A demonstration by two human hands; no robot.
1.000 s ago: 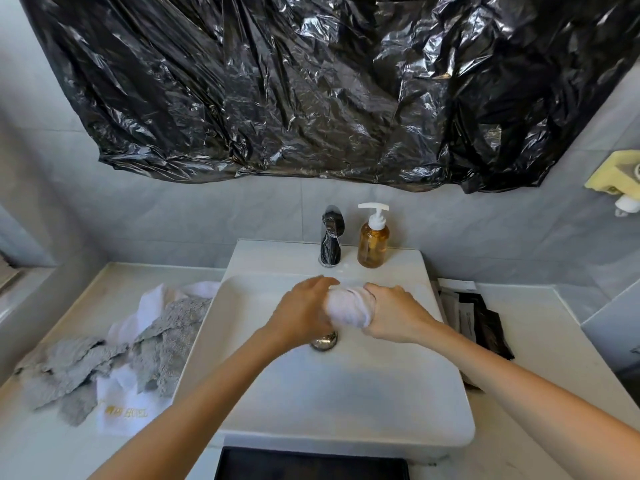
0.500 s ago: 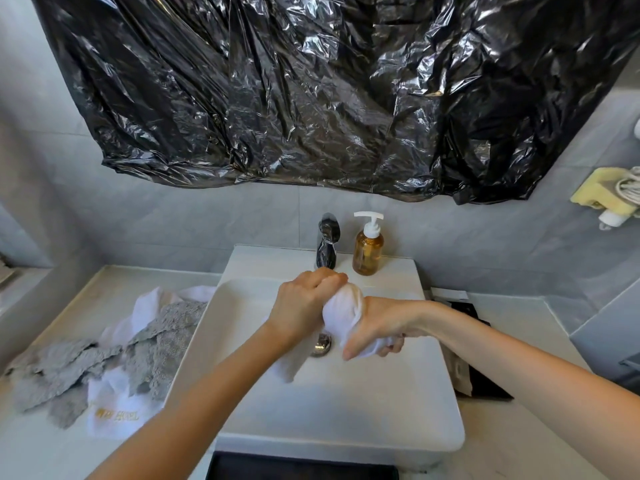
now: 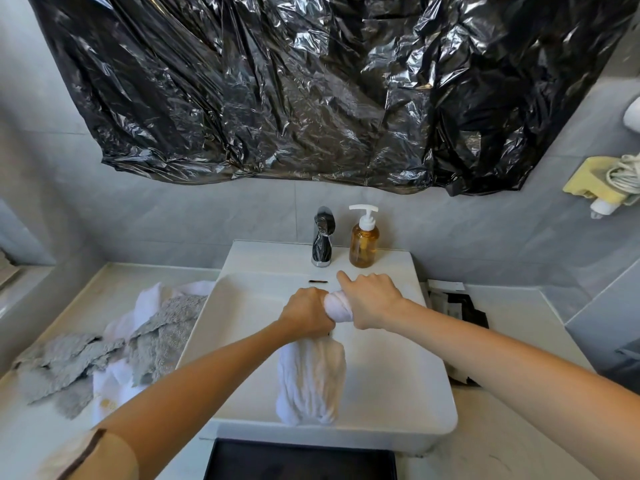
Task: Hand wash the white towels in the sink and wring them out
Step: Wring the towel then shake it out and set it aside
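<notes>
Both hands are working above the white sink (image 3: 398, 375), whose bare basin is lying open below and right of the grip. The left hand (image 3: 306, 315) and right hand (image 3: 369, 301) are clenching a twisted white towel (image 3: 311, 379), fists nearly touching. Since half a second ago, the towel's loose end is hanging longer beneath the left fist toward the near rim.

- crinkled black plastic sheet (image 3: 277, 91) covers the wall above the basin.
- amber soap pump bottle (image 3: 363, 240) stands just beside the dark faucet (image 3: 322, 237).
- grey cloths (image 3: 104, 355) lie heaped on the left counter (image 3: 52, 438).
- dark packets (image 3: 460, 306) sit on the right.
</notes>
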